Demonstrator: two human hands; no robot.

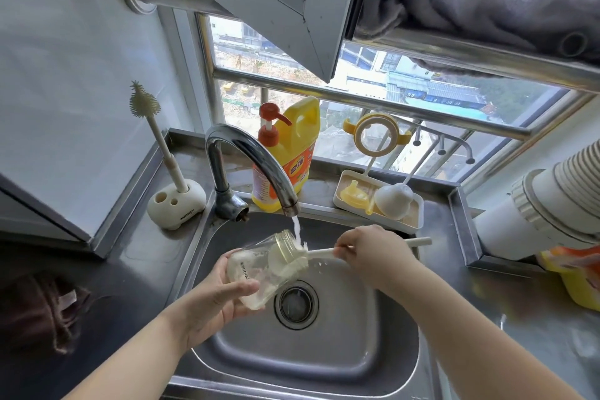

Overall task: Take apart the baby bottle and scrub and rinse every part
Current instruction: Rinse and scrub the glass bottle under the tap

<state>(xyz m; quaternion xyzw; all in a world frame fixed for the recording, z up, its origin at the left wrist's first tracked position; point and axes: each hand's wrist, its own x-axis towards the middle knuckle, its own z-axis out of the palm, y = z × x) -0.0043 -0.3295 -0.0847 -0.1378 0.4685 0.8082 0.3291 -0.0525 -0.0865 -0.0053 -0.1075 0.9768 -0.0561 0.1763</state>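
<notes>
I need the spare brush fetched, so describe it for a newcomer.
Start at the curved chrome tap. Left of it, on the steel counter, sits a white rounded plastic holder. The cream spiky-headed brush stands upright in it, unlike the brush inside the bottle.

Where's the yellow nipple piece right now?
In the head view, the yellow nipple piece lies in the white tray on the counter behind the sink, right of the detergent bottle, beside a white brush head.

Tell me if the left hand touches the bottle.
Touching: the head view shows the left hand gripping the bottle, thumb across its side.
</notes>
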